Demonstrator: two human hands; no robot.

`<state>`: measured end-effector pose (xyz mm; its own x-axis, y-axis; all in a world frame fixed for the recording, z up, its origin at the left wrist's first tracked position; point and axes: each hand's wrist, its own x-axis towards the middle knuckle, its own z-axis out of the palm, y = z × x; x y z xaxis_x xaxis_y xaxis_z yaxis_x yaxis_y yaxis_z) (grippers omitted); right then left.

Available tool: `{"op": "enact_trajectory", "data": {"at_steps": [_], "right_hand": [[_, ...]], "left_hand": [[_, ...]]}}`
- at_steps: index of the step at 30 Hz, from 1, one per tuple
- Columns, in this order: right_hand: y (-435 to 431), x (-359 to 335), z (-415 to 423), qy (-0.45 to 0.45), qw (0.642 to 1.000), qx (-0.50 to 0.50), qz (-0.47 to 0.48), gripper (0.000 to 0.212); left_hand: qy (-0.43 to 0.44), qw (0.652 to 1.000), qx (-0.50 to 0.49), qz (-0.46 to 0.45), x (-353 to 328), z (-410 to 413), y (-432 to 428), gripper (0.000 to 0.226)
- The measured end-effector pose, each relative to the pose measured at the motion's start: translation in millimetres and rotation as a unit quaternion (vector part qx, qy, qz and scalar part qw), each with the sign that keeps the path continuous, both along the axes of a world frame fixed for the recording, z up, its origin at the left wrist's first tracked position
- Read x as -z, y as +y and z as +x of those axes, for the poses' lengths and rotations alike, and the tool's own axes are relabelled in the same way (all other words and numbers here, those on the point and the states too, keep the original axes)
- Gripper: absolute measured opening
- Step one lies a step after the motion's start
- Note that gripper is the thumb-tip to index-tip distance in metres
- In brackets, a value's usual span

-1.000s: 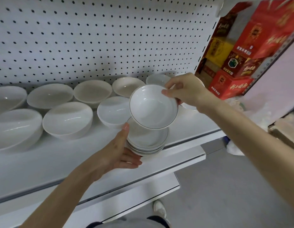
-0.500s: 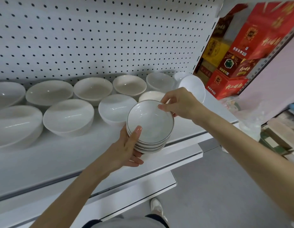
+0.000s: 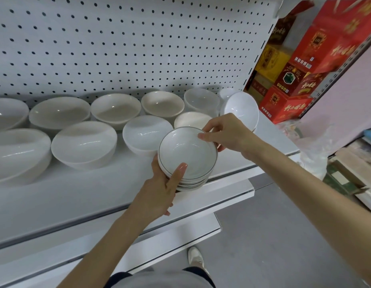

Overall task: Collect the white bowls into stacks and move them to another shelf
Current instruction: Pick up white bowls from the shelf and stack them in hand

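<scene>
- Leftmost, two rows of large white bowls (image 3: 84, 144) stand upright on the white shelf (image 3: 97, 200), the back row close to the pegboard panel (image 3: 118, 48).
- Further along the front row, one glossy white bowl (image 3: 146, 134) sits just left of the hands, and a cream bowl (image 3: 191, 120) shows partly behind them.
- The left hand (image 3: 159, 190) cradles a stack of small bowls (image 3: 193, 182) from its near side, with the thumb (image 3: 178, 173) laid up over the rim and the other fingers curled beneath.
- That stack is at the front edge of the shelf; whether its base touches the shelf cannot be told.
- The top bowl (image 3: 187, 152), white with a thin dark line round its rim, lies nested level in the stack.
- The right hand (image 3: 232, 136) pinches the far right rim of the top bowl between thumb and forefinger, with the other fingers bent below.
- Behind that hand a tilted white bowl (image 3: 240, 110) leans with its opening towards the camera.
- Past the shelf's end stand stacked red boxes (image 3: 284, 104), with crumpled clear plastic (image 3: 313, 154) below them.
</scene>
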<state>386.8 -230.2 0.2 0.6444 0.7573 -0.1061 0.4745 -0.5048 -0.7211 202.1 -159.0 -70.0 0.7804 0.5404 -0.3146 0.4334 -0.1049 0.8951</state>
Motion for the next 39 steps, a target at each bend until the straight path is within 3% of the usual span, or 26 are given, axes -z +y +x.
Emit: {"op": "enact_trajectory", "data": {"at_steps": [4,7,13,16,24,27,35,39], "right_hand": [[-3,15,-7,0.023,0.997,0.033,0.066,0.004],[-7,32,-21,0.024,0.982,0.030,0.185,0.020],[-10,51,-45,0.276,0.906,0.087,0.308,0.029],[-10,52,-48,0.318,0.877,0.099,0.347,0.031],[-1,61,-64,0.258,0.855,0.195,0.406,0.030],[3,62,-65,0.250,0.843,0.233,0.415,0.033],[0,64,-61,0.235,0.865,0.205,0.392,0.029],[-2,68,-64,0.220,0.872,0.188,0.395,0.022]], "left_hand": [[0.005,0.999,-0.017,0.051,5,-1,-1,0.098],[-0.001,0.991,-0.062,0.122,11,-1,-6,0.099],[-0.137,0.937,-0.236,0.221,37,8,-23,0.084],[-0.213,0.927,-0.258,0.171,41,14,-32,0.072],[-0.279,0.903,-0.321,0.063,33,37,-47,0.057],[-0.289,0.898,-0.328,0.044,31,40,-46,0.061],[-0.299,0.893,-0.335,0.032,31,40,-45,0.076],[-0.308,0.894,-0.324,0.040,29,39,-45,0.071]]}}
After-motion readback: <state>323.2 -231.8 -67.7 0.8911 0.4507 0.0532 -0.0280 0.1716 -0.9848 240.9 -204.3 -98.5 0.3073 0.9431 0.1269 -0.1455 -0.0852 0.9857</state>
